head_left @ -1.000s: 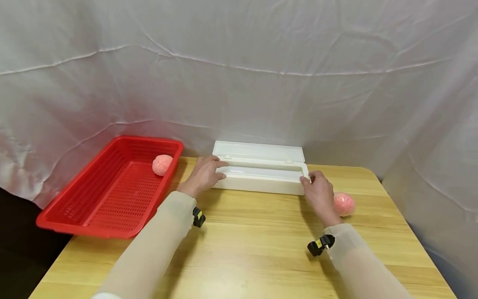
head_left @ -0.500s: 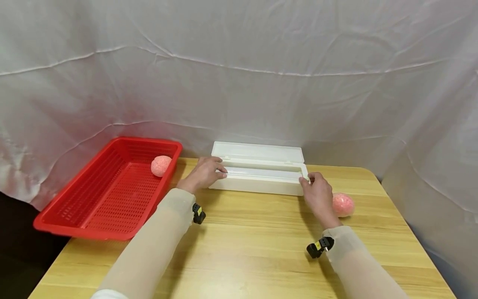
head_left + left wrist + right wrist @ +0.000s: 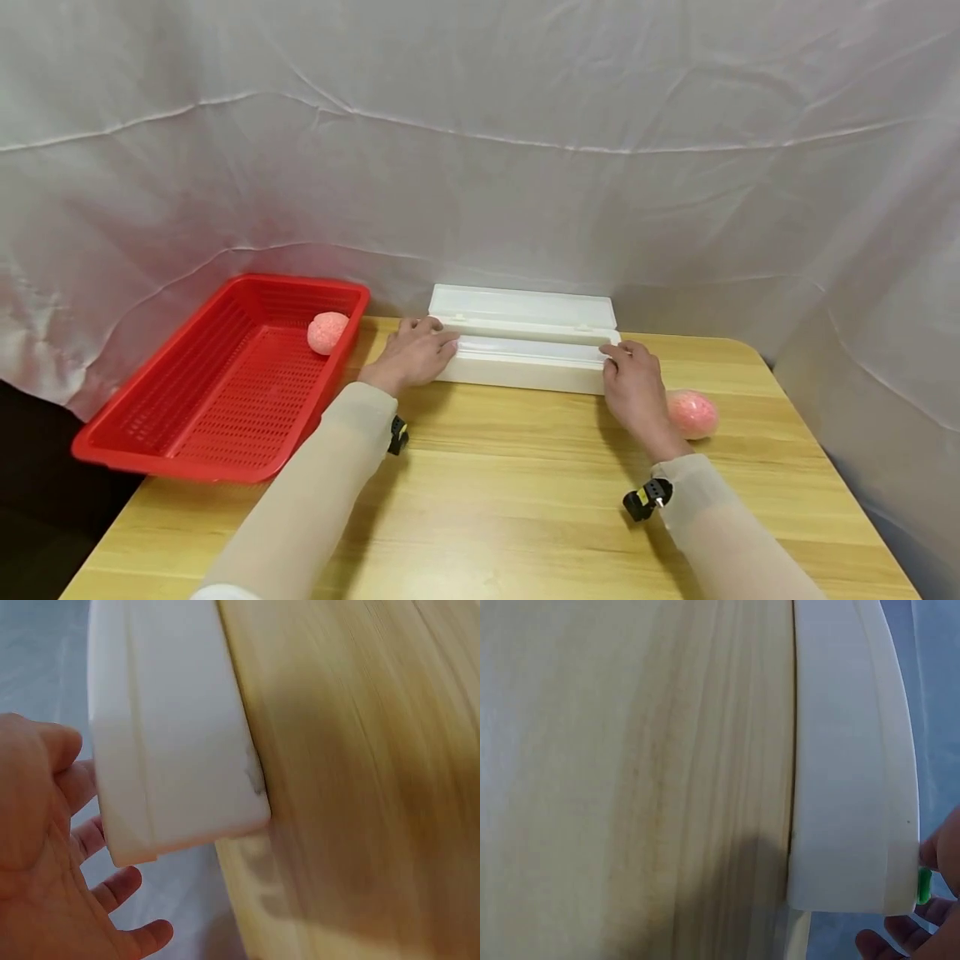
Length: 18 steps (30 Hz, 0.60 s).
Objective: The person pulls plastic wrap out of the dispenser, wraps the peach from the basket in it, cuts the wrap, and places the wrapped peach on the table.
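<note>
A long white box (image 3: 525, 374) stands at the back of the table with its hinged lid (image 3: 522, 307) tipped back. A pale strip (image 3: 532, 350) runs lengthwise inside, behind the front wall. At the left end, my left hand (image 3: 411, 354) holds the box by its front rim; in the left wrist view the thumb (image 3: 66, 746) meets that rim and the outer fingers stay off it. My right hand (image 3: 636, 390) grips the right end. In the right wrist view its fingertips surround a small green piece (image 3: 925, 886) at the box's edge. The contents behind the strip are hidden.
To the left, a red plastic basket (image 3: 157, 461) overhangs the table edge, a pink speckled ball (image 3: 327, 332) inside it. Another pink ball (image 3: 692, 414) lies on the wooden table (image 3: 495, 500) beside my right wrist. A grey cloth (image 3: 525, 167) hangs behind.
Both hands have shifted slightly inward and over the box's ends, the right fingers now reaching onto its top edge. The lid, basket and balls have stayed put.
</note>
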Motion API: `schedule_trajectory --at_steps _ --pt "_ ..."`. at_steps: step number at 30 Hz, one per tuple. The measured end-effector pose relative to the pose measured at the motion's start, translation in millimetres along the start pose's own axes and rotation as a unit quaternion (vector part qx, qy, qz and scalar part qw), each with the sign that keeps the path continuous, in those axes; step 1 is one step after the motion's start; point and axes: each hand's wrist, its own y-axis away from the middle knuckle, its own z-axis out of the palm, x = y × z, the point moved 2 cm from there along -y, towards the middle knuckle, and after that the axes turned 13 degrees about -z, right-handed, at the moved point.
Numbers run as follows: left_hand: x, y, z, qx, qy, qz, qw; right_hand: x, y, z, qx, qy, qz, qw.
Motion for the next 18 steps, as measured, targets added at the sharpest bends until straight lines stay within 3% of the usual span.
schedule_trajectory --at_steps 6,11,18 --pt "2.4 -3.9 2.2 0.0 -0.009 -0.024 0.9997 2.5 -2.8 -5.3 -0.034 -0.015 0.007 0.999" --pt "0.3 -6.1 3.0 -0.003 0.004 -0.041 0.9992 2.0 -13.9 -9.7 -0.048 0.005 0.002 0.999" --pt "-3.4 -9.1 -3.8 -0.046 0.015 -0.027 0.9985 0.7 -30.6 -7.7 -0.051 0.014 -0.018 0.998"
